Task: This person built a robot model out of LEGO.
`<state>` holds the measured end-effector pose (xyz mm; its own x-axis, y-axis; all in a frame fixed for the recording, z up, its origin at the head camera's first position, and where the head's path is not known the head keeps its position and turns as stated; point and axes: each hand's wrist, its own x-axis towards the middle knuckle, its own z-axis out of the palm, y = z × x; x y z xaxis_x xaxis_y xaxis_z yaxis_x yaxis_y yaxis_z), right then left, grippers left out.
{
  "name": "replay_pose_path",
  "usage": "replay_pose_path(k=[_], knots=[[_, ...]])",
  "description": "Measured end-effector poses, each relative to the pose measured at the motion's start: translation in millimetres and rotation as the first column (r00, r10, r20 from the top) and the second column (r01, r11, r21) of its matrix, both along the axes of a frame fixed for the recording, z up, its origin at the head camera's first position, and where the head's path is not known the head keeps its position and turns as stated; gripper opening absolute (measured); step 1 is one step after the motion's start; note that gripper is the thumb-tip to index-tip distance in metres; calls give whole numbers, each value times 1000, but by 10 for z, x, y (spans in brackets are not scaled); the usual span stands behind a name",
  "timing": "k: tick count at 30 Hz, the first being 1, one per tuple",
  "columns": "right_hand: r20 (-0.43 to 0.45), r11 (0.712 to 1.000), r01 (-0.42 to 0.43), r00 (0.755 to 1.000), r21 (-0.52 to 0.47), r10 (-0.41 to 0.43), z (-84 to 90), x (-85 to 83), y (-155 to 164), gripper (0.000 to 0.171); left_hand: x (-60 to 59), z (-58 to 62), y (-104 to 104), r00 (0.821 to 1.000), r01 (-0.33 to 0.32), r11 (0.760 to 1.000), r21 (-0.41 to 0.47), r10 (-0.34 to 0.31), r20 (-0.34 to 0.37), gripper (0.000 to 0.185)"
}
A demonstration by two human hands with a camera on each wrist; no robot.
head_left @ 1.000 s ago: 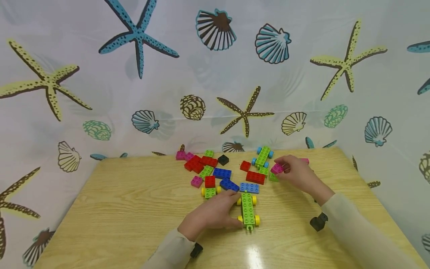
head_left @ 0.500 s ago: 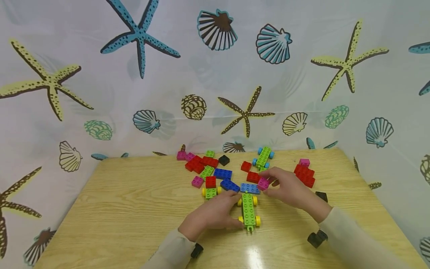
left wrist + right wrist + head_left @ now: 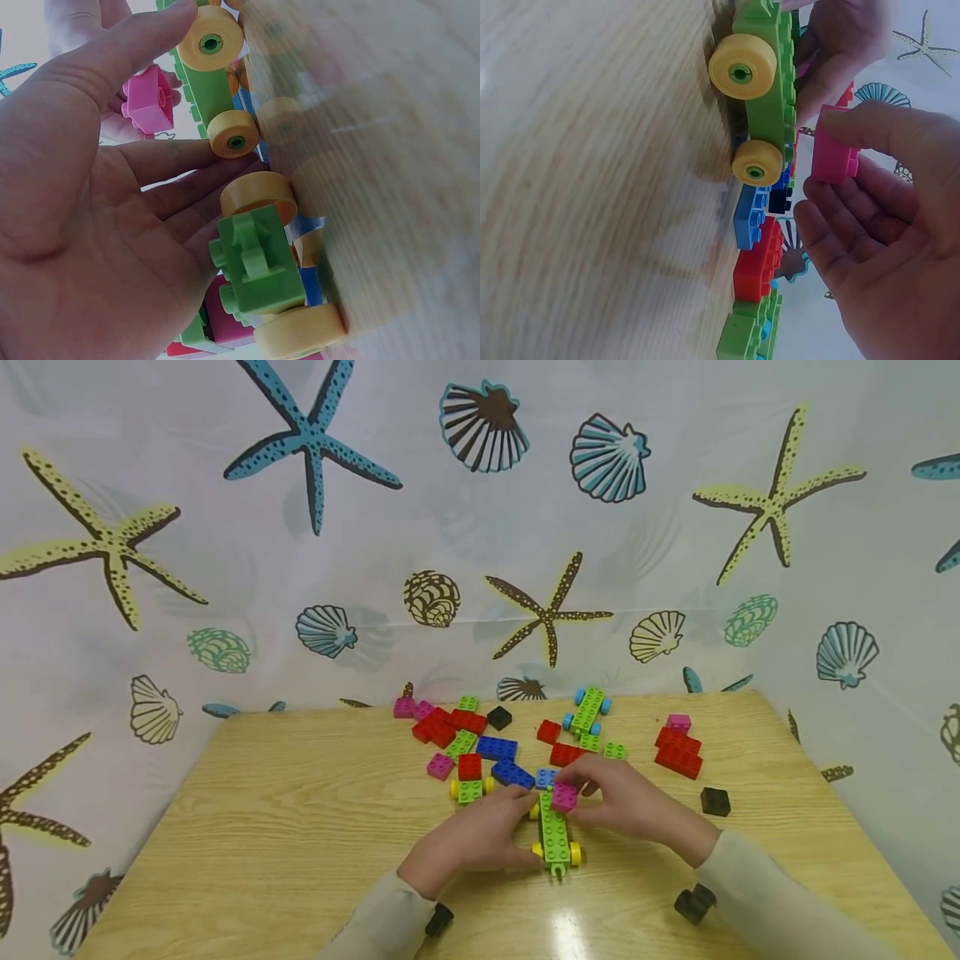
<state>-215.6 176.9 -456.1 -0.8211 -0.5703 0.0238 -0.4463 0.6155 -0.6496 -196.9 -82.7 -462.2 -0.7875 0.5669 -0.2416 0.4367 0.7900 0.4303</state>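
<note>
My right hand [image 3: 618, 797] pinches a pink building brick [image 3: 564, 798] between thumb and fingers. The brick is above the far end of a long green wheeled base [image 3: 555, 839] with yellow wheels; in the right wrist view the pink brick [image 3: 831, 146] appears apart from the studs. My left hand [image 3: 480, 835] rests along the base's left side. In the left wrist view, its thumb touches one yellow wheel [image 3: 210, 39] and the straight index finger reaches the other wheel [image 3: 234, 135]. A short green wheeled base [image 3: 470, 791] stands just beyond the left hand, its studs up.
Loose red, blue, green and pink bricks lie behind the hands, among them a blue brick [image 3: 497, 747]. A green base with blue wheels [image 3: 588, 710] stands at the back. Stacked red bricks [image 3: 678, 752] and a black brick [image 3: 716, 802] lie right. A patterned curtain [image 3: 480, 527] borders the table.
My right hand has carried the pink brick left and nearer, from beside the green bricks to above the long base. The left hand has stayed in place.
</note>
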Motion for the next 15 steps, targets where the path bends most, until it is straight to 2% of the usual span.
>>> replay_pose_path(k=[10, 15], knots=[[4, 996, -78, 997, 33, 78, -36, -34, -54, 39, -7, -7, -3, 1000, 6, 1000, 2, -6, -7, 96], [18, 994, -89, 996, 57, 88, -54, -43, -64, 41, -3, -6, -1, 1000, 5, 1000, 4, -5, -5, 95]])
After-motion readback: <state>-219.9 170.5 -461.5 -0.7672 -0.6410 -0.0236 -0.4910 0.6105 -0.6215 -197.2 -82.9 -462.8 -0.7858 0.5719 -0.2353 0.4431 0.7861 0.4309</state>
